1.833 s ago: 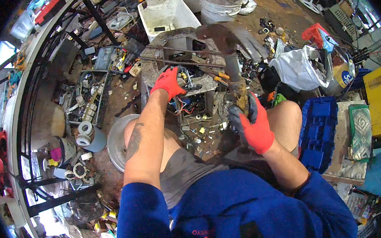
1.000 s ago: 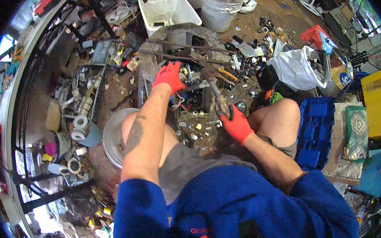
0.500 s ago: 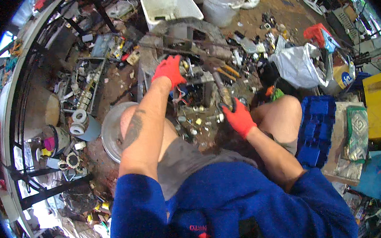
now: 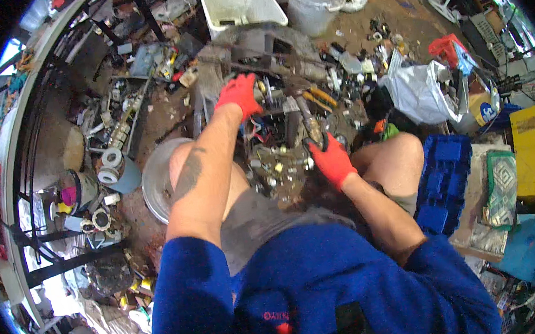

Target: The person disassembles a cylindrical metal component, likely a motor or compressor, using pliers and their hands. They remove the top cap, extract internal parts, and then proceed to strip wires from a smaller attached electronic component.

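Left hand [image 4: 239, 97]: my arm reaches out, fingers bent; I can't tell if they grip.
Right hand [image 4: 332, 159]: my elbow bends, fist round the tool [image 4: 310, 122].
Tool: between my hands, near orange handles [image 4: 323, 96].

Littered brown floor [image 4: 384, 7]; black metal frame [image 4: 75, 264] at left.

behind the grey blocky work stand [image 4: 209, 70] are a white rectangular plastic tub [image 4: 246, 10] and, to its right, a pale round plastic bucket [image 4: 312, 13]. the red-gloved left hand [image 4: 240, 97] is left of the grey-brown long-handled tool [image 4: 309, 122], its near end in the red-gloved right hand [image 4: 332, 160]. farther right, a white plastic sack [image 4: 415, 93] sits behind a blue ribbed plastic tray [image 4: 444, 183].
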Tool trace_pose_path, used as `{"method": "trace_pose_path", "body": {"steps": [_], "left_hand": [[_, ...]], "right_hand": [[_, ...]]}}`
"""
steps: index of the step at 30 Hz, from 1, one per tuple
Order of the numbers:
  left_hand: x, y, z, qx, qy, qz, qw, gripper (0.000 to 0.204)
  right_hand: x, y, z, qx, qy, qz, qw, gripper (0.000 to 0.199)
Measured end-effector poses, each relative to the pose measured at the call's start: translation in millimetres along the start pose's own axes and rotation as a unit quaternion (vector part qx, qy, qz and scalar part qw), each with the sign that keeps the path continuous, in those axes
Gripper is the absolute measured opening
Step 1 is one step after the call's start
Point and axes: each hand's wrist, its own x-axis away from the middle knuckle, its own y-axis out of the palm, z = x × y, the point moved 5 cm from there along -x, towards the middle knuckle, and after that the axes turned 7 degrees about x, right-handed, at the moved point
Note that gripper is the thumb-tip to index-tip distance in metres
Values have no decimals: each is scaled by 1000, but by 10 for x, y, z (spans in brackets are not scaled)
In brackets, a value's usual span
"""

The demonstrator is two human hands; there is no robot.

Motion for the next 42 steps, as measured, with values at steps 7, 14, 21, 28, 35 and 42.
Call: {"method": "trace_pose_path", "body": {"steps": [7, 14, 21, 28, 35, 42], "left_hand": [[-67, -7, -116, 15, 6, 11, 1000, 101], [-73, -25, -93, 6, 20, 32, 999, 100], [-9, 73, -300, 24, 2, 46, 999, 97], [-63, -57, -23, 8, 4, 35, 999, 92], [-45, -23, -210, 12, -3, 28, 1000, 92], [-63, 12, 23, 6, 7, 58, 998, 98]], "right_hand": [[251, -538, -94, -285, -155, 115, 939, 48], [8, 258, 183, 6, 35, 10, 999, 62], [343, -458, -326, -232, -111, 184, 949, 47], [-57, 440, 242, -7, 3, 1, 1000, 70], [207, -194, -263, -268, -140, 163, 939, 58], [-140, 381, 259, -45, 66, 53, 995, 76]]}}
